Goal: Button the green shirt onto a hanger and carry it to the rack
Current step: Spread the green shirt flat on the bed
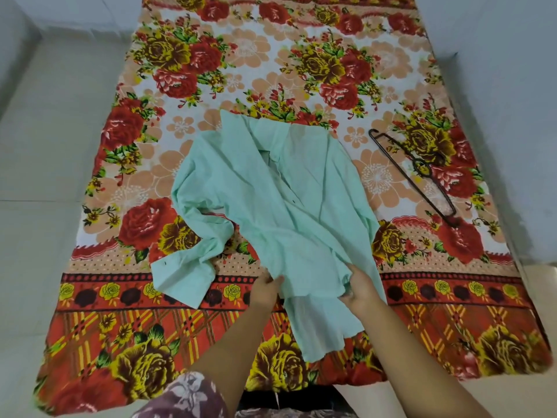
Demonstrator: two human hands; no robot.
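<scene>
The pale green shirt (271, 200) lies spread on the bed, collar away from me, one sleeve bent out to the left with its cuff near the bed's lower border. Its front is unbuttoned and its hem hangs over the near edge. My left hand (266, 289) pinches the lower front of the shirt from the left. My right hand (360, 286) grips the bunched fabric of the lower front on the right. A dark thin hanger (417, 173) lies flat on the bed to the right of the shirt, hook pointing away, apart from both hands.
A floral bedsheet (211, 70) in red, orange and yellow covers the bed. Pale floor tiles (45, 146) run along the left side, and a light wall (512, 70) stands close on the right.
</scene>
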